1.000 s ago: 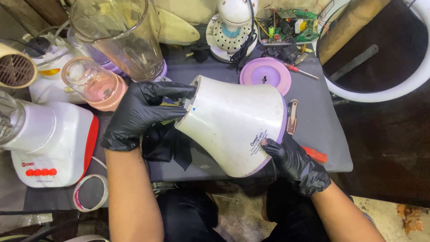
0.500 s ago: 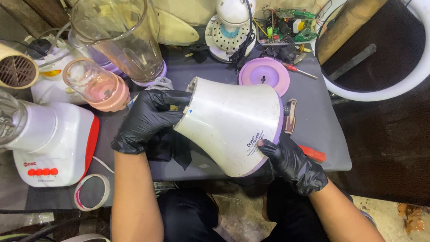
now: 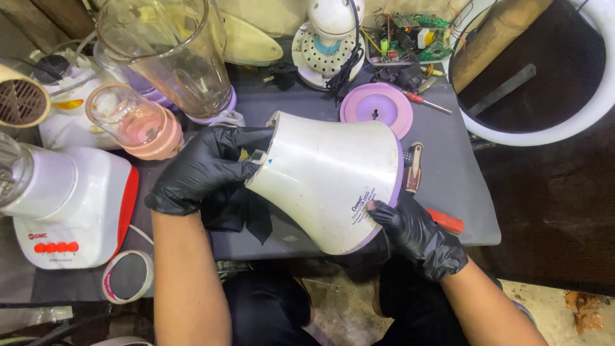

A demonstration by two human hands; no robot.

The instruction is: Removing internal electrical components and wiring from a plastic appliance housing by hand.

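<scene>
Two gloved hands on white blender base, empty glass jar nearby.

Two black-gloved hands: left, right. Two blender bases: white-and-purple one held, white-and-red one at worktop's left edge. Two clear jars: large, small. One purple disc. One tape roll.
</scene>
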